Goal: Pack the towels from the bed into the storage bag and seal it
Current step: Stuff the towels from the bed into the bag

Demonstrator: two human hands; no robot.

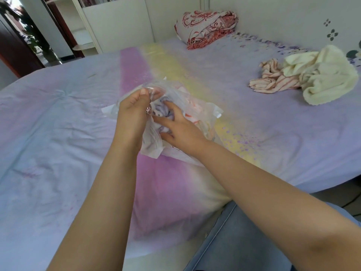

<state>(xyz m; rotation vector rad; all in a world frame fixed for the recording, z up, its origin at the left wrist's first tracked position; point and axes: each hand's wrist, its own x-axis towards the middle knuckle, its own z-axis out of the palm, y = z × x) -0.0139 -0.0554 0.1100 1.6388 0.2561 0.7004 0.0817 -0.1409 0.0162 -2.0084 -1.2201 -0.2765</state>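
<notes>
A clear plastic storage bag point(203, 112) lies in the middle of the bed. My left hand point(132, 110) pinches the bag's open rim and lifts it. My right hand point(179, 128) reaches into the mouth, fingers pressed on a purple-and-white towel point(163, 112) inside. More pale cloth with orange marks shows through the plastic further in. At the far right of the bed lie a crumpled red-striped towel point(271, 79) and a cream towel point(324, 75), touching each other.
The bed point(58, 118) has a pastel sheet with pink and yellow bands. A folded red-patterned quilt point(207, 26) sits at the head by the wall. White shelves point(117, 22) stand beyond the far edge. My knee in jeans point(244, 241) is at the bottom right.
</notes>
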